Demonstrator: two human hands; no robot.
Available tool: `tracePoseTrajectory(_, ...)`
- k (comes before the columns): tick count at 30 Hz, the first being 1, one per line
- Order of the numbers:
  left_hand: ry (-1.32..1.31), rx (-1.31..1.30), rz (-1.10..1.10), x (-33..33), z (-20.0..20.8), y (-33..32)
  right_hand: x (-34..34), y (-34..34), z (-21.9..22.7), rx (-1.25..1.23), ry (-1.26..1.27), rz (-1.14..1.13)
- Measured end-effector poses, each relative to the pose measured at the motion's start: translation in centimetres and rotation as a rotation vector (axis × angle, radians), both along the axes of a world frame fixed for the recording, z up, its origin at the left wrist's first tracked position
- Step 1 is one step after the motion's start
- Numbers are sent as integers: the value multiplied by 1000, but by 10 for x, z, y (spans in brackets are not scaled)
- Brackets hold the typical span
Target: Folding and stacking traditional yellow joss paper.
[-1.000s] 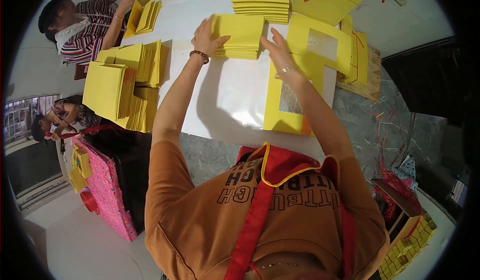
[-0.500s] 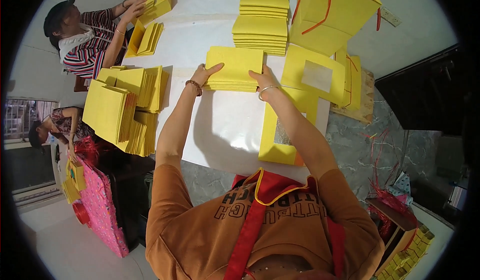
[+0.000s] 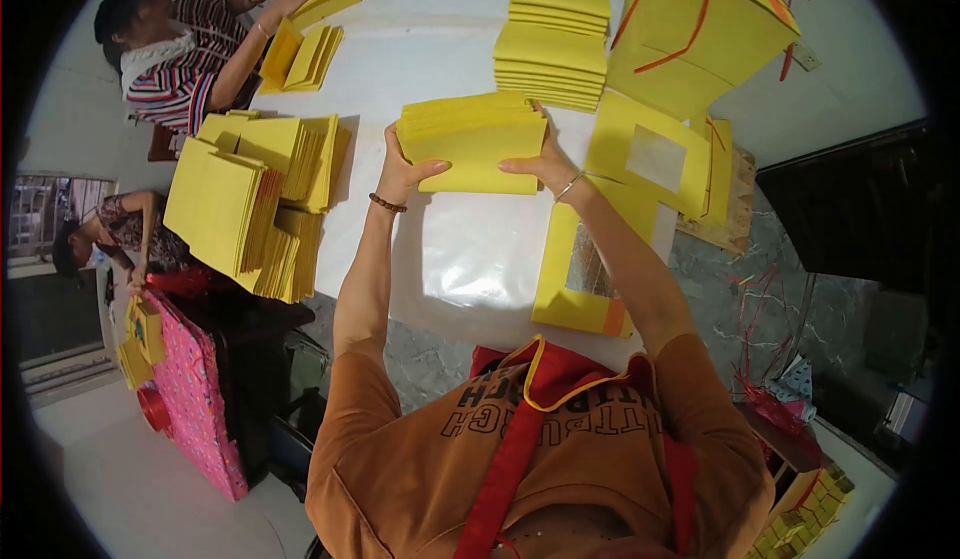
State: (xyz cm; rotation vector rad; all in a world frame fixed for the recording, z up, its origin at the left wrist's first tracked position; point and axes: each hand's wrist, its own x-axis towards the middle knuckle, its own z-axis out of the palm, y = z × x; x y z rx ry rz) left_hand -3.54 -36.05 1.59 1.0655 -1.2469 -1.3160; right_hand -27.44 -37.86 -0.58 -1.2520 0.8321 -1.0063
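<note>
Between my two hands, a stack of folded yellow card pieces [image 3: 475, 141] is tilted above the white-covered table, its layered edges turned up and away from me. My left hand [image 3: 408, 171] grips its left end, thumb across the near face. The right end is clasped by my right hand [image 3: 545, 166] the same way; the fingers behind the stack are mostly hidden. Just beyond stand piles of similar folded yellow pieces [image 3: 550, 54]. Right of my right hand lie flat yellow pieces with clear windows, one farther [image 3: 612, 144] and one nearer, partly under my forearm [image 3: 550, 279].
Bundles of yellow card [image 3: 215, 214] stand at the table's left. A large yellow bag with red ribbons [image 3: 690, 54] is at the far right. One co-worker [image 3: 190, 64] handles yellow pieces at far left; another person [image 3: 135, 229] works by a pink-covered table [image 3: 190, 389].
The stack has tipped in my hands, so its layered edge now faces up and away instead of toward me. My thumbs sit lower on it. The co-worker's hands have shifted slightly.
</note>
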Motion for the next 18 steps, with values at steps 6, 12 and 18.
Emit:
tracePoseTrajectory(6,-226,190,-207,27,-16,34,12,24,-5,-259,816,78)
tracePoseTrajectory(12,-330,281,-293,29,-2,30,8,29,-7,-252,782,72)
tracePoseTrajectory(18,-425,344,-195,27,-18,27,18,27,-10,-45,673,-31)
